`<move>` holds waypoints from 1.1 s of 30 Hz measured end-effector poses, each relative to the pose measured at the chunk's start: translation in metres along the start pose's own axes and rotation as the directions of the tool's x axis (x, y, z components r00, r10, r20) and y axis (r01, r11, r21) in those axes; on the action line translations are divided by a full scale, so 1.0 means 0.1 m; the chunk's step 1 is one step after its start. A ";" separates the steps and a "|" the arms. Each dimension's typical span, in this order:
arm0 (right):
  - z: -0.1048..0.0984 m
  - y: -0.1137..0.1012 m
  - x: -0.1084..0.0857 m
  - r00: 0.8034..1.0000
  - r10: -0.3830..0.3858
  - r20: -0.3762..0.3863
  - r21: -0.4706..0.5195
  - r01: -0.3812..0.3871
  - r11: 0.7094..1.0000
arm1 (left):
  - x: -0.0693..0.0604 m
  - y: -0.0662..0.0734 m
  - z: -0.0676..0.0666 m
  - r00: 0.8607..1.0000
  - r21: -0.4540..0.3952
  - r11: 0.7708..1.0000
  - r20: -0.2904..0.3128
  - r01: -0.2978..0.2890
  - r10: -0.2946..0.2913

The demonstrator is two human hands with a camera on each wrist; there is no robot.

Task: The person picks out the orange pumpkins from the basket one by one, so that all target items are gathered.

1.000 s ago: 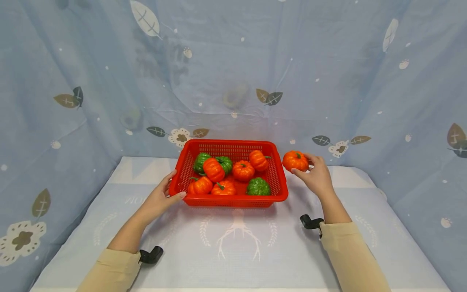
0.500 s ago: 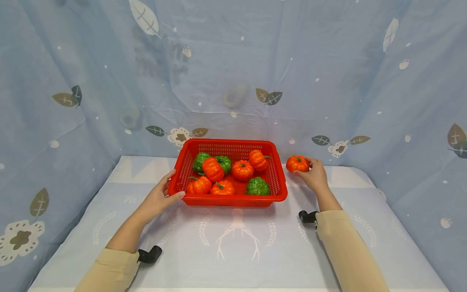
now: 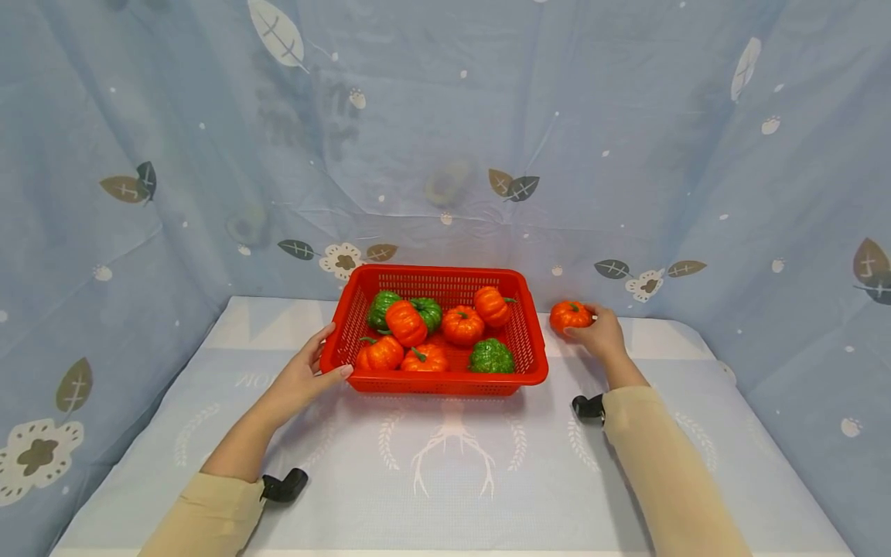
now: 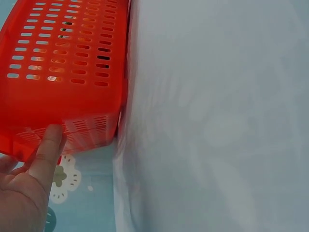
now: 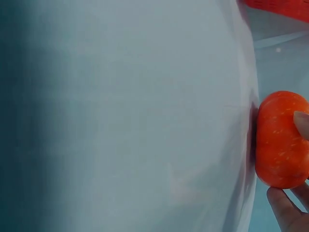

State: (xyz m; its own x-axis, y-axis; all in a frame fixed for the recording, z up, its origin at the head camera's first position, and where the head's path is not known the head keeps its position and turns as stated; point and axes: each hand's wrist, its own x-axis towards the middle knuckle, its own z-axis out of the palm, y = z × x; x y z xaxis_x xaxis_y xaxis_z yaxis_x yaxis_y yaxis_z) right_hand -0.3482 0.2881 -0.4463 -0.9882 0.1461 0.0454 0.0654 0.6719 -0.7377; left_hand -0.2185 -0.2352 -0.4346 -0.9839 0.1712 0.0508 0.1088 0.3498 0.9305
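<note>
A left hand (image 3: 299,387) grips a red basket (image 3: 445,378) and a right hand (image 3: 602,338) clasps an orange pumpkin (image 3: 568,317) at a pale counter (image 3: 348,480).

At left, the thumb lies over the front rim and the fingers reach around the basket's left side, near the front corner. Within its slotted walls sit five loose orange pumpkins and three green ones: at left, a green back-corner pumpkin (image 3: 380,311) and a green-stemmed front pumpkin (image 3: 379,354); near the middle, an orange centre pumpkin (image 3: 462,326); at right, a green front pumpkin (image 3: 491,357). Just beyond the basket's right wall, apart from it, the clasped pumpkin is down by the counter, stem upward, between thumb and fingers. Behind hangs a blue leaf-print cloth (image 3: 445,116).
</note>
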 end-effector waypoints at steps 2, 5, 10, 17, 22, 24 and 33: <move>0.00 0.02 0.03 1.000 0.011 0.013 0.015 -0.011 1.000 | 0.00 -0.01 0.00 1.000 -0.001 1.000 0.001 -0.003 0.003; 0.00 0.03 0.05 0.999 0.035 0.033 0.022 -0.036 0.999 | 0.01 -0.02 0.00 1.000 -0.004 1.000 0.001 -0.005 0.005; -0.02 0.04 0.06 0.997 0.049 0.060 0.033 -0.051 0.998 | 0.00 -0.02 0.00 1.000 0.008 1.000 -0.002 0.002 -0.002; -0.03 0.04 0.05 0.996 0.046 0.071 0.029 -0.048 0.998 | 0.01 -0.03 0.00 1.000 0.014 1.000 -0.004 -0.004 0.004; -0.03 0.03 0.03 0.996 0.055 0.073 0.051 -0.059 0.997 | 0.02 -0.04 0.00 1.000 -0.001 1.000 -0.001 -0.007 0.007; -0.04 0.03 0.01 0.995 0.057 0.077 0.056 -0.061 0.997 | 0.02 -0.04 0.00 1.000 -0.008 1.000 0.000 -0.007 0.007; -0.16 -0.07 -0.10 0.996 0.025 0.080 -0.018 -0.023 1.000 | 0.00 -0.02 0.00 1.000 -0.014 1.000 0.006 -0.007 0.007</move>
State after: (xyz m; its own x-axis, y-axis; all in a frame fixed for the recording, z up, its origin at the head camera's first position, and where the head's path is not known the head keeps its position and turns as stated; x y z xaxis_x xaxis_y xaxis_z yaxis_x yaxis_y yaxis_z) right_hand -0.3368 0.2940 -0.4309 -0.9942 0.1038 -0.0272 0.0910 0.6810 -0.7266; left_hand -0.2190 -0.2361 -0.4367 -0.9823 0.1792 0.0547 0.1133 0.3356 0.9352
